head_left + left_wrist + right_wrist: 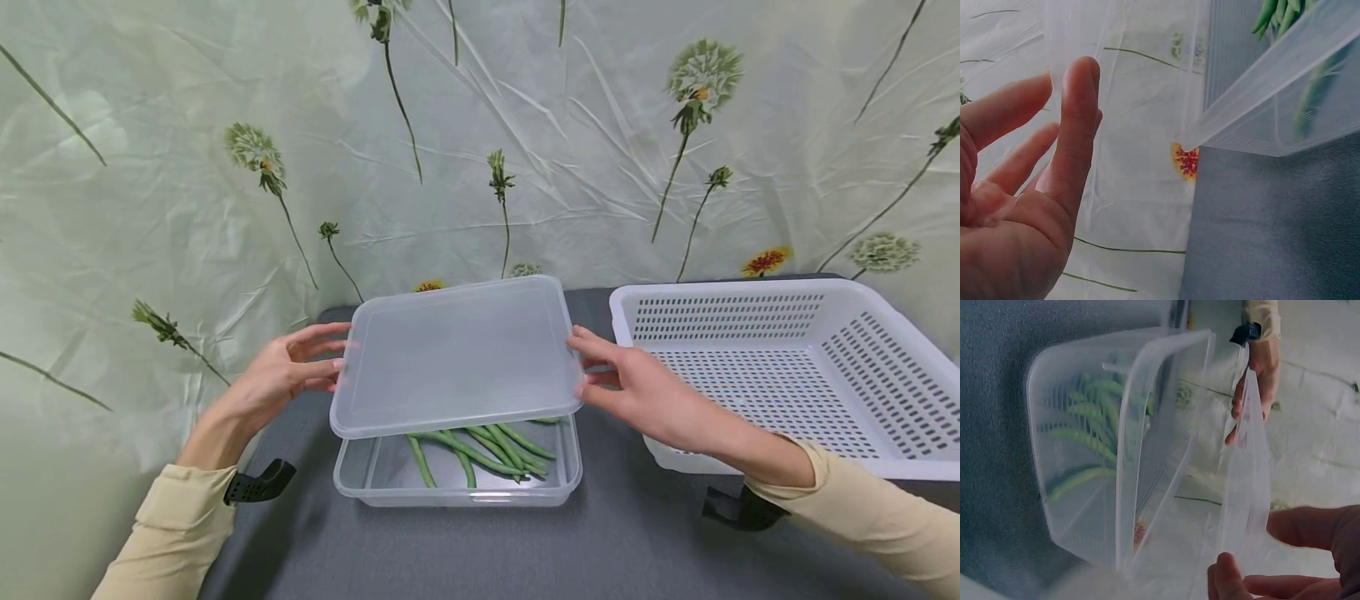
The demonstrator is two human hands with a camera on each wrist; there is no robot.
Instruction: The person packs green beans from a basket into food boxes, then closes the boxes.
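Both hands hold a translucent plastic lid (457, 358) tilted above a clear rectangular container (420, 497). On the lid's left edge are the thumb and fingers of my left hand (277, 375). My right hand (648, 392) pinches the right edge, its thumb (1300, 526) on one face and fingers on the other. Several green beans (510, 450) lie inside the container, partly covered from the head camera by the lid. A gap between lid and container rim shows in the right wrist view.
To the right stands a white perforated plastic basket (750, 367), close to the right forearm. The grey tabletop (450, 550) runs under everything. A flower-printed sheet (465, 167) hangs behind. Each wrist wears a black strap (258, 483).
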